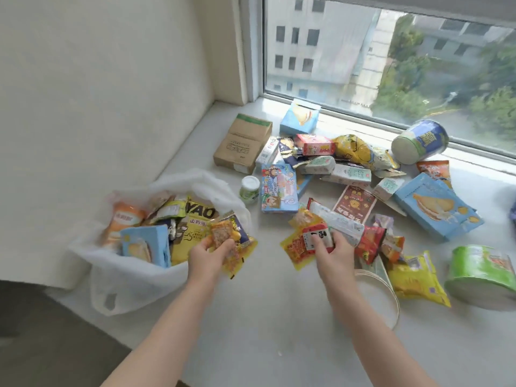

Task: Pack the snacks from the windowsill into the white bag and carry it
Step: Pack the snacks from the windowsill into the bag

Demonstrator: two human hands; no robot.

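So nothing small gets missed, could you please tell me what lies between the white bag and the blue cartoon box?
In the head view, a small green bottle sits between the white bag and the blue cartoon box.

Bare windowsill [268, 317] between white bag [134, 277] and snack pile [349, 174].

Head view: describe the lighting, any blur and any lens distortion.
Head view: soft daylight from the window lights the windowsill evenly, with only faint shadows under the snacks; the window frame slants from wide-angle distortion; packet print is slightly soft, and the packets in the left hand look smeared.
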